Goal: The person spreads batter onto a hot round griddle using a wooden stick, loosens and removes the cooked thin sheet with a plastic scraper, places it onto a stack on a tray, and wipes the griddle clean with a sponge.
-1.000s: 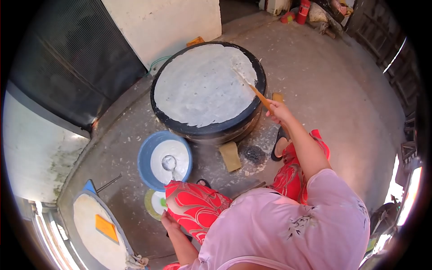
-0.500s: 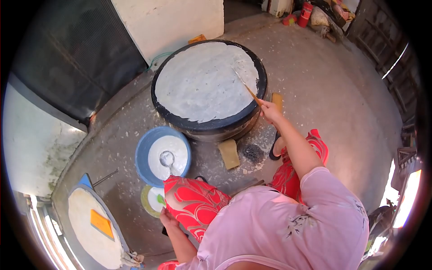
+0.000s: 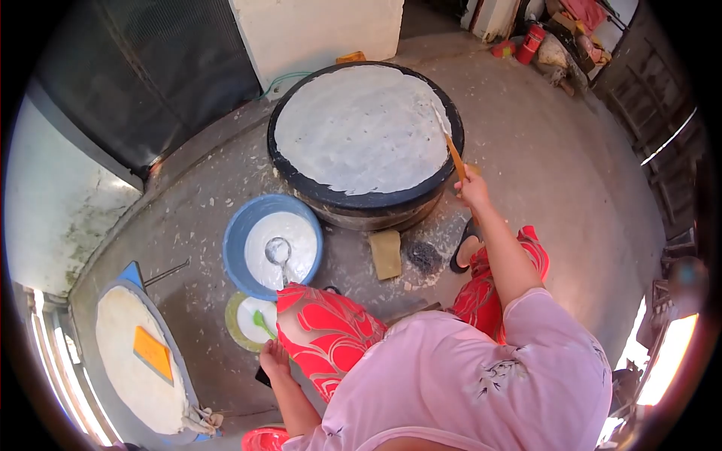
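Note:
My right hand (image 3: pixel 472 188) is closed round the wooden handle of a spreader (image 3: pixel 456 156). The spreader's whitened end lies on the white batter layer (image 3: pixel 361 128) near the right edge of a big round black griddle (image 3: pixel 331 197). My left hand (image 3: pixel 275 359) is low beside my left knee, just below a green-rimmed bowl (image 3: pixel 235 319) of white liquid with a green utensil (image 3: pixel 260 322) in it. Its fingers are partly turned from view, and whether they hold anything is unclear. A blue basin (image 3: pixel 235 248) of white batter holds a metal ladle (image 3: pixel 277 251).
At the lower left a round board bears a pale sheet (image 3: pixel 128 338) with an orange scraper (image 3: pixel 153 353) on it. A tan block (image 3: pixel 386 254) and a dark mesh clump (image 3: pixel 424 257) lie below the griddle. A red canister (image 3: pixel 531 43) stands at the upper right.
The spreader has moved from the inner batter to the griddle's right edge, its handle turning more upright. My view has shifted, and more of the green utensil shows beside my left hand.

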Motion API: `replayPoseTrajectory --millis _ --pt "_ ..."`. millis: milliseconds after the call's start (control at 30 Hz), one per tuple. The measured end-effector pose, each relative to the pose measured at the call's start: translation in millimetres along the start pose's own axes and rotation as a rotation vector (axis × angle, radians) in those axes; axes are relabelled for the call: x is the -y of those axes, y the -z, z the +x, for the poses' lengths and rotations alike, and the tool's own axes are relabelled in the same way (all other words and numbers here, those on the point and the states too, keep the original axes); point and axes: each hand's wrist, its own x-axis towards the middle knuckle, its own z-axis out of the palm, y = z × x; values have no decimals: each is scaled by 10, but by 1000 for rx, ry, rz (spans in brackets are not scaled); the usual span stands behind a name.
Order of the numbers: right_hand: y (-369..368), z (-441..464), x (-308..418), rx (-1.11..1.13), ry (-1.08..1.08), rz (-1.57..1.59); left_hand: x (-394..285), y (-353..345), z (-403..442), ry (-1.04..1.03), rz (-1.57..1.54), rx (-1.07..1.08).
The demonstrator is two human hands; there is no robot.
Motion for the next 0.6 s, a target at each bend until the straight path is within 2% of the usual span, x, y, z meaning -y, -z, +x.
replayPoseTrajectory --millis 67,200,267,300,367,400,467,500,533,567,600 --pt "-56 56 24 -82 96 -248 -14 48 -47 9 5 -54" --pt "-117 -39 169 -59 156 -319 -50 2 -81 21 23 -101" --pt "-86 -152 145 51 45 -141 -49 -84 -89 -10 33 -122" --pt "-37 -229 150 49 46 -147 -18 -38 5 -4 30 -122" --pt "92 -392 203 191 -63 193 61 114 227 -40 -24 -32" --pt "124 -443 221 203 -60 181 74 20 148 -38 -37 -44" --pt "71 -542 284 240 60 285 -5 -377 -130 -239 187 -309" --pt "-3 -687 421 353 188 302 24 -328 -63 -283 373 -341" --pt "-78 -886 614 488 309 322 255 102 409 -454 577 -387" --pt "-135 -1110 836 638 296 313 95 -298 -70 -572 992 -458" --pt "-211 -1290 1006 784 284 304 134 -276 -43 -598 1261 -548"
